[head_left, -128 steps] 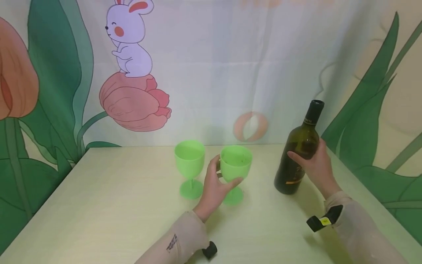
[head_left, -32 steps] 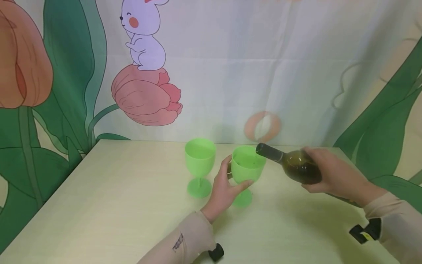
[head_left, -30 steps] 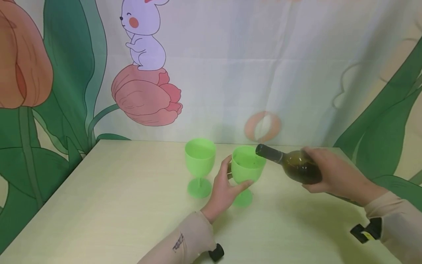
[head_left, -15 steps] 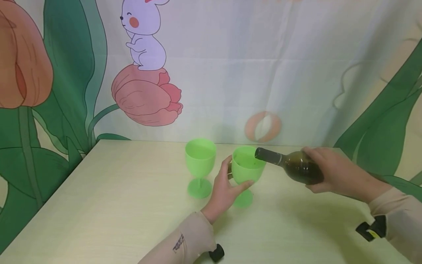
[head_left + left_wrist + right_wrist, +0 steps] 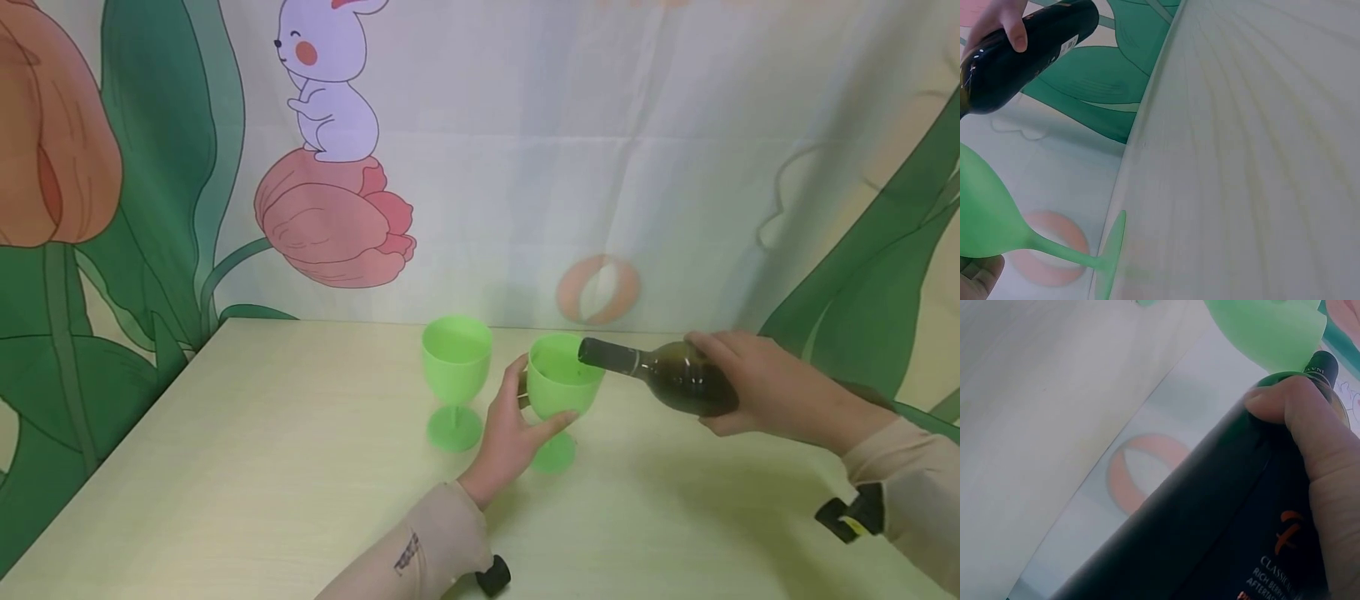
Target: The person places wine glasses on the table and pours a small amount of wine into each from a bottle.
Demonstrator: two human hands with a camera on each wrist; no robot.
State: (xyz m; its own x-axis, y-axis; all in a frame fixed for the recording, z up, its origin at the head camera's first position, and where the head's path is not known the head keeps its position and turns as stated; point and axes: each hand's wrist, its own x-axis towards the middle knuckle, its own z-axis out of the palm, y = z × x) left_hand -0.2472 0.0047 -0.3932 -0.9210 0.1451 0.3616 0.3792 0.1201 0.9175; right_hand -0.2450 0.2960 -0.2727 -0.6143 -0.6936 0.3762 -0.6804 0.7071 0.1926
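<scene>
A green plastic goblet (image 5: 456, 379) stands free on the pale wooden table (image 5: 247, 467). Beside it, the left hand (image 5: 510, 429) grips a second green goblet (image 5: 561, 392). The right hand (image 5: 765, 387) clasps a dark glass wine bottle (image 5: 663, 379), tipped, mouth over that rim.

The left hand (image 5: 510, 429) reaches forward from the lower middle of the head view, palm turned inward, thumb up on the near side and fingers curled round from below in a cupping grip; its forearm, in a pale beige sleeve, slants up from the bottom edge, a small black device at the wrist. The right hand (image 5: 765, 387) comes in from the right, held higher, fingers wrapped over the top and thumb underneath in a firm hold; its sleeved forearm runs off to the lower right, a black strap with a yellow tag at the wrist.
</scene>
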